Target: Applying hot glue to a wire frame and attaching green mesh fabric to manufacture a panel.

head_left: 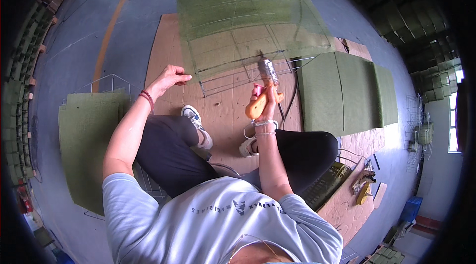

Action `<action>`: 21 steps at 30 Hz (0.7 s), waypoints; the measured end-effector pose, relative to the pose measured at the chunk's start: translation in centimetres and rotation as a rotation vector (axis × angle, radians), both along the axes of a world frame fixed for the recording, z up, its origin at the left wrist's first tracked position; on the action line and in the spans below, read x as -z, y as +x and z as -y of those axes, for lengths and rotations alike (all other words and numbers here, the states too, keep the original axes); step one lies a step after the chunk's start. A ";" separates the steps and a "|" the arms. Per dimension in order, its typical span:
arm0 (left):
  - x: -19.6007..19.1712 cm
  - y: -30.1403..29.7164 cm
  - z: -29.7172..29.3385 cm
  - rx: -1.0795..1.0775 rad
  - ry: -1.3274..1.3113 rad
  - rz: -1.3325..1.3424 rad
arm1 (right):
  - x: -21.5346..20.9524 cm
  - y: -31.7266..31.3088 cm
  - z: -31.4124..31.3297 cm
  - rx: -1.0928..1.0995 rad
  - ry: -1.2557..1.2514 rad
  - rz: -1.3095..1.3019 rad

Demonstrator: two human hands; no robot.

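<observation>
My right hand [269, 101] is wrapped round the orange handle of a pistol-shaped tool [267, 71] with a silver barrel and a thin dark tip. That tip is over the near side of a thin wire frame [233, 84]. A see-through green mesh sheet [233, 11] covers most of the frame, leaving its near wires bare. At the sheet's near left corner, my left hand [171, 79] has its thumb and fingers pinched together on the edge. Frame and mesh rest partly on brown cardboard [166, 40].
More green mesh panels lie at right [322, 95] and left [82, 150]. A dark cable [293, 100] runs beside the right panel. By my right knee are a green slotted box [327, 182] and a yellow-handled tool [364, 193]. Stacked green goods [396, 16] line the sides.
</observation>
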State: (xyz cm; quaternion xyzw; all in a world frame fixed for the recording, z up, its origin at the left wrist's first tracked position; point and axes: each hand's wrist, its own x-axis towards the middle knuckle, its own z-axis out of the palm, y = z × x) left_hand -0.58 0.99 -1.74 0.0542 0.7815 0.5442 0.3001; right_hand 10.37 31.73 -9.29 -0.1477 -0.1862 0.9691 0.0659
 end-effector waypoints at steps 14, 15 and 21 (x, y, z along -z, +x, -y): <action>0.3 0.0 0.3 -0.002 -0.012 0.003 | -1.2 0.5 0.6 -0.003 0.105 0.032; 0.3 0.0 0.2 -0.015 -0.009 0.006 | -1.1 1.0 1.6 -0.032 0.125 0.036; 0.5 -0.1 -0.1 -0.024 0.016 -0.005 | -0.9 3.3 5.9 -0.311 -0.026 0.077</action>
